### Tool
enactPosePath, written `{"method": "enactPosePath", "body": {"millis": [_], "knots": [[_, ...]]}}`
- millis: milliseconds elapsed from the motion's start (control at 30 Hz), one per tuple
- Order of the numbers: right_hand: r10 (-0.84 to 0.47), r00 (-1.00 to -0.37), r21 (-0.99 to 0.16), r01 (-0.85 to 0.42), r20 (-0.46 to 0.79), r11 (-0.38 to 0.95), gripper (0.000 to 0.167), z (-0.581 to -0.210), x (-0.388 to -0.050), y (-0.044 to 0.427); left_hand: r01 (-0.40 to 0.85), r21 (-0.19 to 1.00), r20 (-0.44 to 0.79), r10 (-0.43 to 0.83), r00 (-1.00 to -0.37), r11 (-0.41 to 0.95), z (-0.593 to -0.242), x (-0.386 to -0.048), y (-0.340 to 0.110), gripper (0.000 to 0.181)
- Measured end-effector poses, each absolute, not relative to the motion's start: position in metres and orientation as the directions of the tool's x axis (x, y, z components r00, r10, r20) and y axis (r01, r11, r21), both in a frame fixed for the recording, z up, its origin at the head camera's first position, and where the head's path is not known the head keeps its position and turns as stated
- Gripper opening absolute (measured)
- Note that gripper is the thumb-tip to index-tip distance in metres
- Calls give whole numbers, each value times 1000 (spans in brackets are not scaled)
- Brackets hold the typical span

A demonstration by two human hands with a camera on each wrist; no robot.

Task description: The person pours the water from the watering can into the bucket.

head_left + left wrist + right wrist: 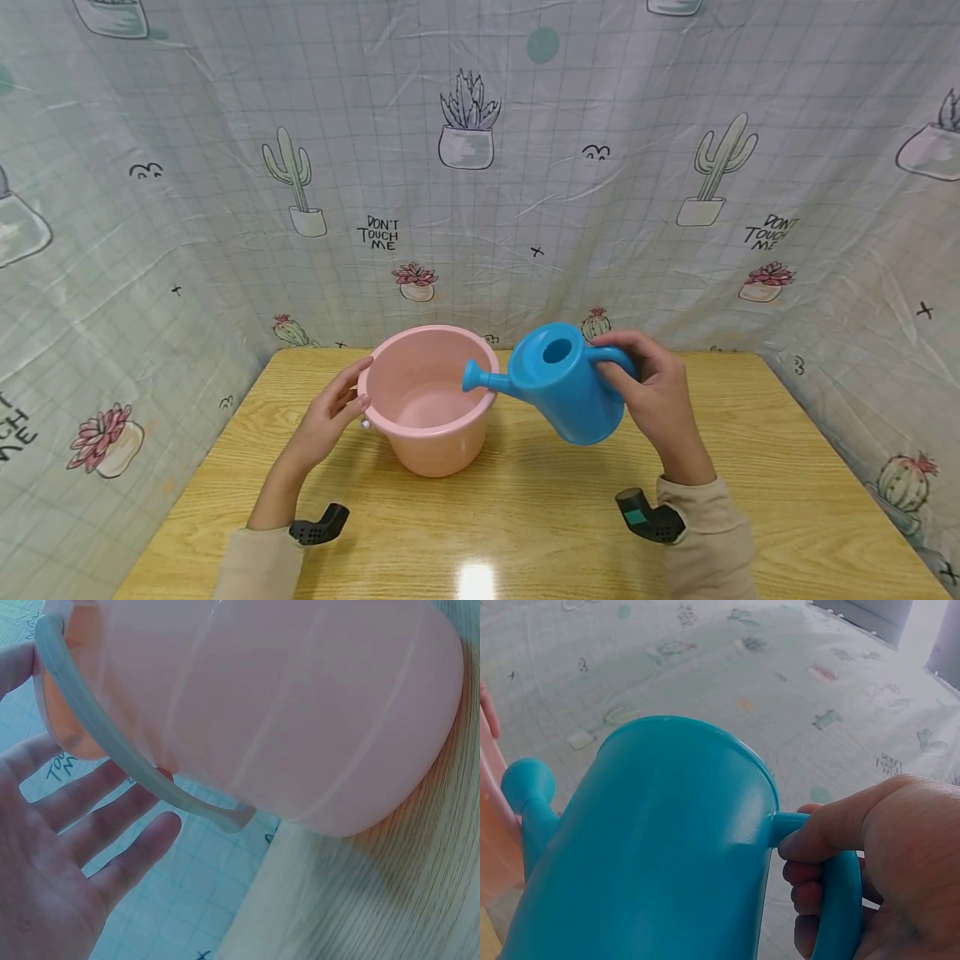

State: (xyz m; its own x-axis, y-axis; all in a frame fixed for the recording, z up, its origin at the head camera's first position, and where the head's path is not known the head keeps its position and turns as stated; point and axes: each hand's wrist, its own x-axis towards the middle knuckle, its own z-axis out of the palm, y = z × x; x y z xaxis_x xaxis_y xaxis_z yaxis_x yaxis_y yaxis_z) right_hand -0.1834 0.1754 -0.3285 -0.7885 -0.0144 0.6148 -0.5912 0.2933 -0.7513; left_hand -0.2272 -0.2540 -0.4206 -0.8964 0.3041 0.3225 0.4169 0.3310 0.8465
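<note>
A pink bucket point(442, 446) stands upright on the wooden table. My left hand point(322, 425) touches its left rim, fingers spread and mostly straight. The left wrist view shows the pale bucket handle point(101, 739) hanging down the side, near the fingers. My right hand point(907, 855) grips a blue watering can by its loop handle point(840, 907), fingers curled round it. The watering can point(573, 404) is held above the table, tilted left. Its spout point(487, 381) reaches over the bucket's right rim. No water is visible leaving it.
The wooden table point(525, 525) spreads out in front of and beside the bucket. A printed cloth point(540, 200) with cactus drawings hangs behind the table and along both sides. Each wrist carries a black camera mount point(322, 525).
</note>
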Motion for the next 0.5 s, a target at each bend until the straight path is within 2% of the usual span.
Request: {"method": "enactPosePath", "body": {"millis": [500], "knots": [[-15, -796, -760, -583, 605, 287, 21, -328, -184, 175, 416, 853, 325, 303, -896, 316, -422, -230, -254, 55]]}}
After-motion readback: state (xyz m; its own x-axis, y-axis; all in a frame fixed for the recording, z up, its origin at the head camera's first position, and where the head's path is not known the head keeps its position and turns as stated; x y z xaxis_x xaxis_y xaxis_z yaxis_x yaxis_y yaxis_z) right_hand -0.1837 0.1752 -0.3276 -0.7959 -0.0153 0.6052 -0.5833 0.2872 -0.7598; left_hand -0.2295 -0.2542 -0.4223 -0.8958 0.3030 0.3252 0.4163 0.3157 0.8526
